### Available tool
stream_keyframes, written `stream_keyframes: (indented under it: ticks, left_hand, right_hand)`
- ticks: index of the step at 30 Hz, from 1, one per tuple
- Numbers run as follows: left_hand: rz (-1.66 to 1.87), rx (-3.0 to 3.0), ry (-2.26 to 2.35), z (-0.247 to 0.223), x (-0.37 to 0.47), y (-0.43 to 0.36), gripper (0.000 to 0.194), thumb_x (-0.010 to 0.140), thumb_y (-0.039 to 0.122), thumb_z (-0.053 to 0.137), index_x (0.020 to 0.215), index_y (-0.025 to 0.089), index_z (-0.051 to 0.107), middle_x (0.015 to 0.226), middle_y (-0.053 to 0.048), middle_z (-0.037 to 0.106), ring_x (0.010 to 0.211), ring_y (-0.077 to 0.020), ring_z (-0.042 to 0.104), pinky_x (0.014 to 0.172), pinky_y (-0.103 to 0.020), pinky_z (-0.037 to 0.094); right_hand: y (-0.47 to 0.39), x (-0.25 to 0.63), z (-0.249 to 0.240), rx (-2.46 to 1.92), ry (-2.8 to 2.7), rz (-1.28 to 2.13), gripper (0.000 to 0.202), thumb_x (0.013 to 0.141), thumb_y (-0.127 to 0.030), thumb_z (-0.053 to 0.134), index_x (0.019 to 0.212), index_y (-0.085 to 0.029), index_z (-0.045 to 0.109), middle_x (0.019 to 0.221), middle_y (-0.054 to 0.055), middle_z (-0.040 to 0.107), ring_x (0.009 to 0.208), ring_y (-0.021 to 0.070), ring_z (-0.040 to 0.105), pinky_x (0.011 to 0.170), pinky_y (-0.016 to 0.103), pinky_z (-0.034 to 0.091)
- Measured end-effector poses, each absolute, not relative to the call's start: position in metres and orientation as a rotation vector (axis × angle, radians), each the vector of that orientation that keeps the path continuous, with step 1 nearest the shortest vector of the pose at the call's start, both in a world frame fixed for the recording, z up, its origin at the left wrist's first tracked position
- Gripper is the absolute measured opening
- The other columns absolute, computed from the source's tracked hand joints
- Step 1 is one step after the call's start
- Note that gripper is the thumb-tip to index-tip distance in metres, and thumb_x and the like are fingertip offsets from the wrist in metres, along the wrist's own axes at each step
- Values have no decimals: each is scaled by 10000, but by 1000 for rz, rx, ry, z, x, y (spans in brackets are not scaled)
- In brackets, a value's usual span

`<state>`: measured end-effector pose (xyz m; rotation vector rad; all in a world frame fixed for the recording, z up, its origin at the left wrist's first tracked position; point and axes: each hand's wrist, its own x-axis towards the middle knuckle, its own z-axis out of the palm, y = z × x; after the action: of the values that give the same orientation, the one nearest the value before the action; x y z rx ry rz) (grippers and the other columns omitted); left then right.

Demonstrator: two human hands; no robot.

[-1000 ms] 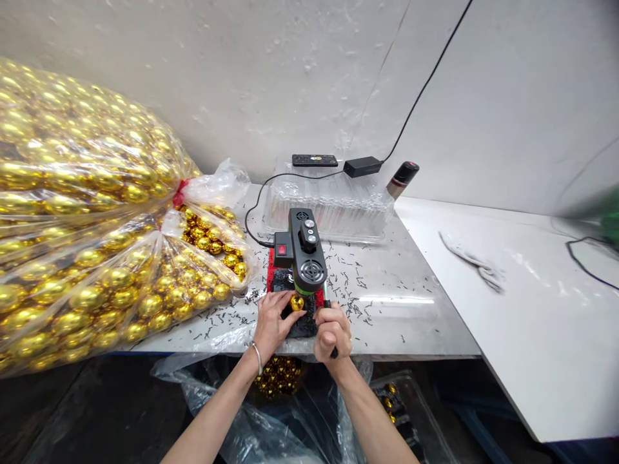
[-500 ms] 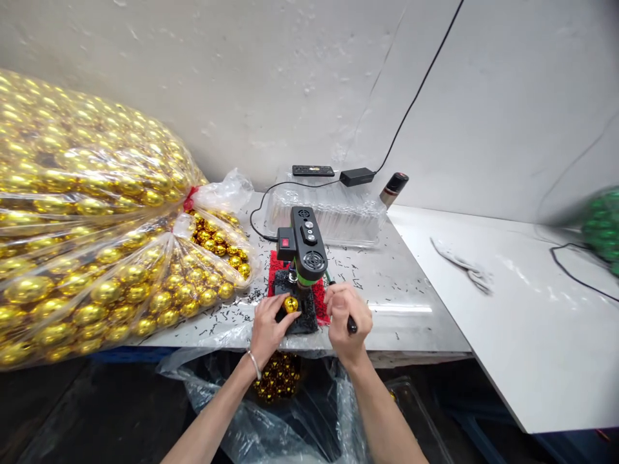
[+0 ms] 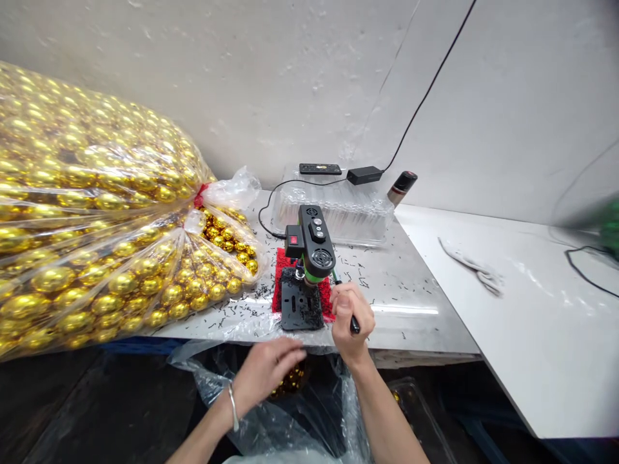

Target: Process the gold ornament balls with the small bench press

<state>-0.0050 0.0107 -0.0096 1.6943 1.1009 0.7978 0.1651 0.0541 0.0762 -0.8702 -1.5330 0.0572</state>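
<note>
My right hand [image 3: 353, 320] is wrapped round the black-tipped lever [image 3: 355, 327] of a small black and green bench drill press [image 3: 316, 241]. The machine's slotted black base plate [image 3: 293, 309] bears dark shavings and no ball. My left hand [image 3: 271, 368], a bracelet at its wrist, hovers just off the table's front edge with fingers stretched out. No ball shows in it. Below hangs a clear plastic bag [image 3: 261, 428] with shiny gold balls [image 3: 291, 379] inside, partly covered by that hand.
A large clear sack of gold balls [image 3: 111, 283], tied in red, fills the left. Behind the machine are a clear plastic box [image 3: 338, 219], a power adapter [image 3: 364, 175] and a spray can [image 3: 402, 187]. A white glove [image 3: 474, 267] lies on the white table [image 3: 532, 335] at right.
My left hand has moved from the base plate down and toward me, over the bag. The gold ball it held on the plate is gone from there. My right hand stays on the lever.
</note>
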Motion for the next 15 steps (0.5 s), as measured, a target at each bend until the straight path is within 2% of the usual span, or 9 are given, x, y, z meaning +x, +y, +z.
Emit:
stream_keyframes:
  ticks: [2, 4, 6, 7, 9, 12, 15]
  left_hand:
    - [1119, 1624, 1250, 20, -21, 54, 197, 799, 386, 625, 907, 276, 747, 991, -80, 724, 970, -276, 626, 959, -398, 440]
    - [1189, 1730, 1526, 40, -41, 104, 202, 804, 358, 595, 866, 232, 740, 995, -110, 699, 990, -302, 592, 973, -435, 408]
    - [787, 2003, 1865, 48, -59, 150, 256, 842, 308, 502, 833, 183, 726, 995, -157, 674, 1022, -331, 563, 941, -452, 404]
    - [536, 2075, 1925, 49, -66, 169, 257, 838, 300, 498, 813, 174, 720, 967, -166, 670, 1006, -333, 568, 912, -436, 414]
    - [324, 2113, 1907, 45, -75, 197, 217, 798, 310, 549, 759, 173, 713, 896, -151, 673, 911, -309, 603, 832, -376, 441]
    - [239, 2123, 1804, 39, -81, 213, 231, 746, 398, 613, 764, 190, 713, 858, -109, 674, 808, -256, 617, 750, -303, 451]
    - [146, 2154, 1689, 39, -83, 214, 317, 664, 473, 685, 817, 198, 721, 827, -90, 679, 786, -252, 614, 725, -287, 453]
  right_hand:
    - [54, 165, 75, -869, -1521, 50, 298, 886, -108, 381, 609, -212, 407, 569, -9, 439, 597, 138, 479, 547, 291, 356]
    - [55, 164, 74, -864, -1517, 42, 298, 886, -105, 380, 609, -212, 403, 567, -10, 434, 597, 138, 481, 544, 290, 355]
    - [55, 164, 73, -854, -1523, 33, 294, 887, -97, 376, 617, -212, 403, 567, -11, 429, 600, 138, 484, 543, 289, 354]
    - [55, 164, 73, -851, -1531, 32, 292, 886, -92, 374, 621, -212, 403, 569, -11, 428, 602, 137, 483, 543, 288, 355]
    - [54, 165, 72, -849, -1549, 33, 284, 882, -81, 375, 631, -210, 406, 580, -8, 434, 608, 134, 481, 541, 283, 359]
    - [54, 167, 70, -845, -1574, 29, 267, 876, -67, 382, 649, -205, 414, 606, -2, 456, 615, 128, 475, 540, 275, 362]
    - [54, 167, 68, -838, -1580, 17, 263, 870, -54, 383, 656, -204, 414, 617, -3, 462, 622, 124, 472, 543, 270, 360]
